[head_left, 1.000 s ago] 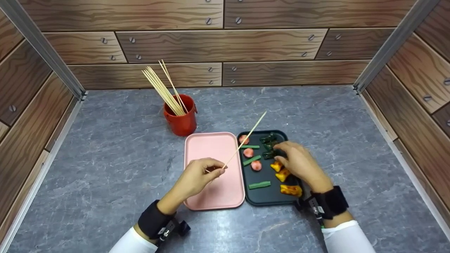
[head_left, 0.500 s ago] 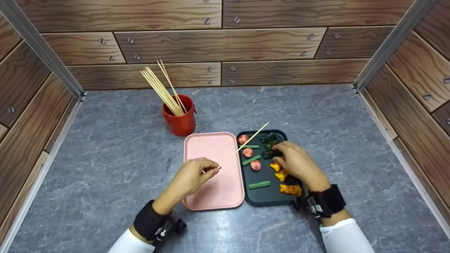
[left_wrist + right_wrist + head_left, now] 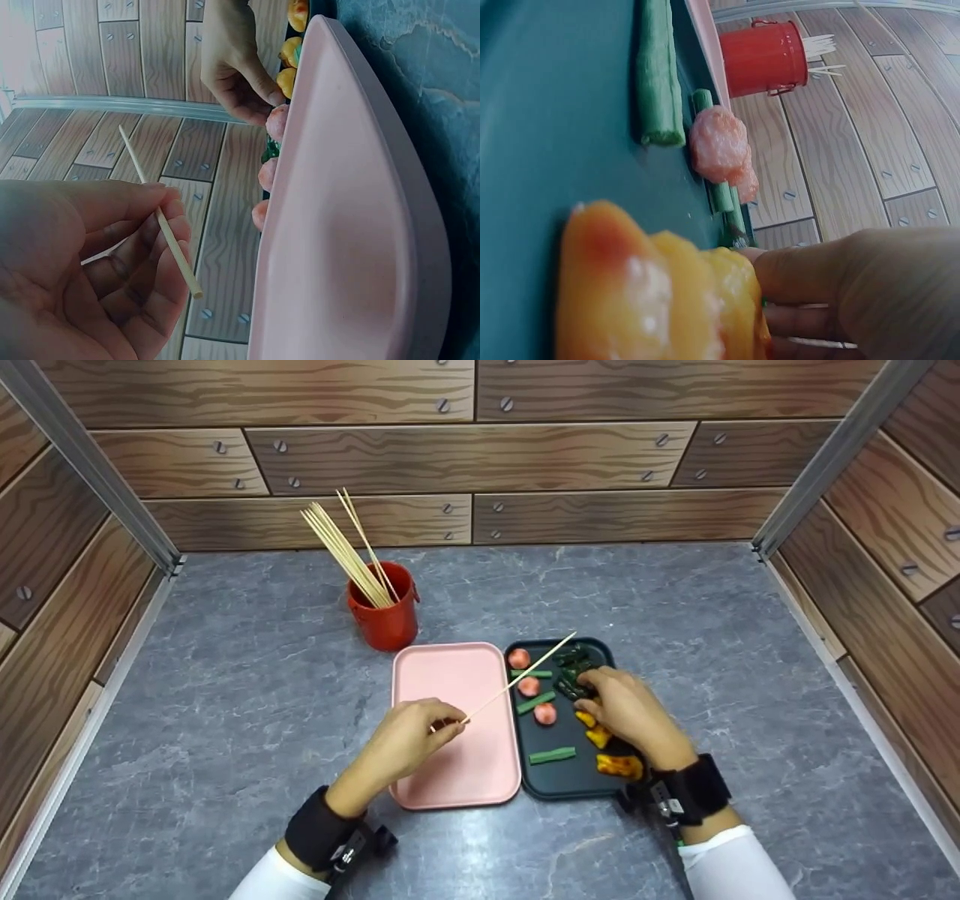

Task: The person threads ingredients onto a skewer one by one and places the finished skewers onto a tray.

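Beyond pink tray [image 3: 450,675], red bucket [image 3: 390,628]; left hand [image 3: 401,737] pinches skewer [image 3: 178,253]; right hand [image 3: 634,712], hold unclear.

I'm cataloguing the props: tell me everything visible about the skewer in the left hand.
The skewer is thin, straight and pale, seemingly bamboo, bare where visible, its near end cut blunt. The left hand pinches it close to that end. It slants forward and right, over the pink tray and the dark tray. Nothing else visibly touches it.
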Available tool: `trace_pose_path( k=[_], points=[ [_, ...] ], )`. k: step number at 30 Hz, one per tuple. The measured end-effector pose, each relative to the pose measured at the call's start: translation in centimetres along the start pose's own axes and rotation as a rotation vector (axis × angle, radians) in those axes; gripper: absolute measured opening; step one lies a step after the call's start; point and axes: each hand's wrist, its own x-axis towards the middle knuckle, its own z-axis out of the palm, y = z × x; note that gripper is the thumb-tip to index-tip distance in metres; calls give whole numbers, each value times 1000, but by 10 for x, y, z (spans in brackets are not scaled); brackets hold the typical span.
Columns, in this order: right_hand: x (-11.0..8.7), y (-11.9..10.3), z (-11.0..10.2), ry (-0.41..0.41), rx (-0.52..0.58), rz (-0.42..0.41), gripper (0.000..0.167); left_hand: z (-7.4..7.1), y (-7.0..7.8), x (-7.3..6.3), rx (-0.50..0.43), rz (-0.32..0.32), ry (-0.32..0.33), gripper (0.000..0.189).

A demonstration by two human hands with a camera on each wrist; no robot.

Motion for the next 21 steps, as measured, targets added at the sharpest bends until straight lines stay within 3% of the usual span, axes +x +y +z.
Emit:
trace_pose_path(
  k=[5,11,21],
  points=[
    [0,-2,1,-10,-15,20,31,1,0,0,9,6,-4,12],
    [0,-3,-3,5,6,48,21,2,0,0,26,20,0,11],
    [-2,0,-10,-52,67,64,21,3,-1,-2,53,30,-4,10]
  ],
)
